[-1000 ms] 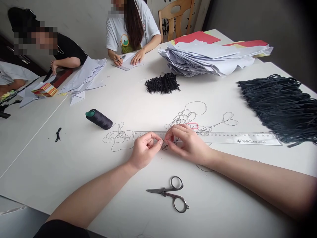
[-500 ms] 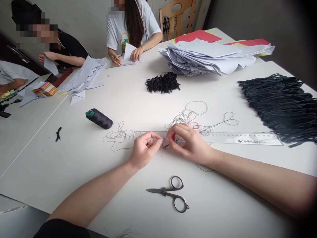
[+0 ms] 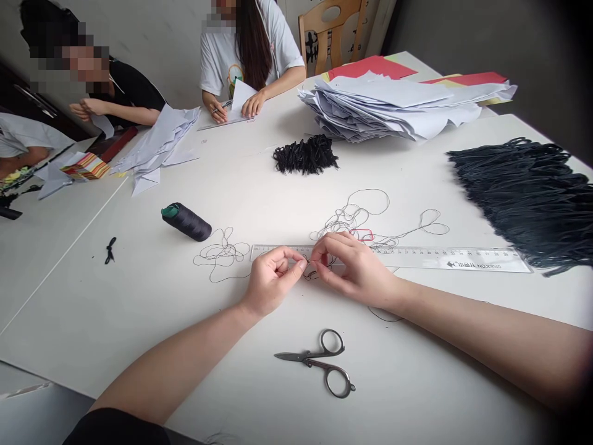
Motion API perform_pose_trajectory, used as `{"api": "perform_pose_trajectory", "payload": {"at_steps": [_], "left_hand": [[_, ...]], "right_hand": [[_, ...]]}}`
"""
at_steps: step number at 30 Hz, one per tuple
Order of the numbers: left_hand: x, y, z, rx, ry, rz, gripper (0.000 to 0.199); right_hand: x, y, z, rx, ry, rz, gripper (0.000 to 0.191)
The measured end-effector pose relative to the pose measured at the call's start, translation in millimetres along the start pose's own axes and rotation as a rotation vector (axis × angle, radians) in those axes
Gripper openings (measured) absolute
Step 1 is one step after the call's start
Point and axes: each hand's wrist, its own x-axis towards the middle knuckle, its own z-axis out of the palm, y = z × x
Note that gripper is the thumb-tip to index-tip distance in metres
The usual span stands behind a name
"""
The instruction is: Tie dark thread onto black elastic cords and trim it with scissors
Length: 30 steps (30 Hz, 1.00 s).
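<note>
One pair of scissors (image 3: 308,357) nearest, untouched. Beyond: slightly less gap between left hand (image 3: 271,278) and right hand (image 3: 356,267) than half a second ago; suggests close fingertip work. Pinching dark thread (image 3: 307,261), apparently, thumb to forefinger on both sides. Strand between fingertips; ruler (image 3: 463,259) just past, then loose loops (image 3: 340,220). Black cord bundle (image 3: 306,154) farther.

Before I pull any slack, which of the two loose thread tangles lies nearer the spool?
The smaller tangle, between the spool and the left hand; the larger tangle spreads just beyond the right hand, farther from the spool.
</note>
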Motion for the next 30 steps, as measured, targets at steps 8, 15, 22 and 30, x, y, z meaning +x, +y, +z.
{"api": "perform_pose_trajectory", "payload": {"at_steps": [8,15,22,30], "left_hand": [[-2.0,-2.1,0.7,0.027,-0.003,-0.007,0.015],[-1.1,-1.0,1.0,0.022,-0.012,-0.011,0.016],[-1.6,-1.6,0.5,0.020,-0.017,-0.004,0.016],[-2.2,-0.6,0.2,0.018,-0.029,-0.006,0.016]], "right_hand": [[-1.2,0.4,1.7,-0.016,-0.011,0.046,0.002],[-0.2,-0.2,0.2,-0.013,-0.043,0.055,0.007],[-0.1,-1.4,-0.3,-0.012,-0.041,0.084,0.005],[-0.2,-1.4,-0.8,-0.027,-0.025,0.073,0.008]]}}
